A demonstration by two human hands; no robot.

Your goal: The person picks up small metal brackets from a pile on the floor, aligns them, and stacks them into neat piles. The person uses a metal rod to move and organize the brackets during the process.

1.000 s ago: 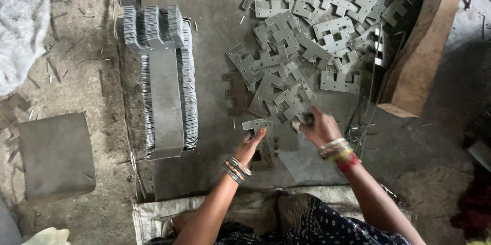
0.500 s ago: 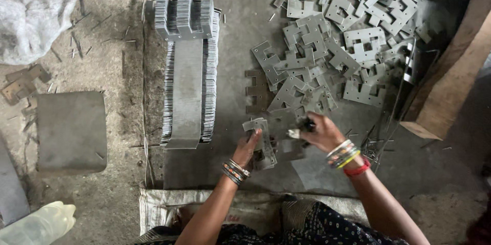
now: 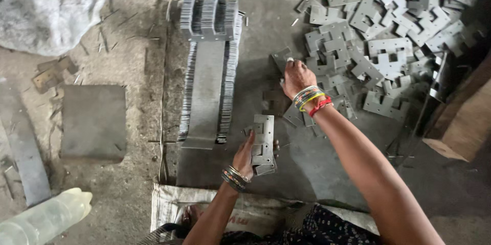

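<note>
My left hand [image 3: 244, 157] grips a small stack of plates [image 3: 263, 142] near centre, fingers curled round its left edge. Its long axis runs near to far, notches facing left. I judge them stiff, thin steel, sharp-edged, best held by the long edges. My right hand [image 3: 296, 77] pinches a plate [image 3: 282, 60] at the pile's [image 3: 378, 30] left fringe.
</note>
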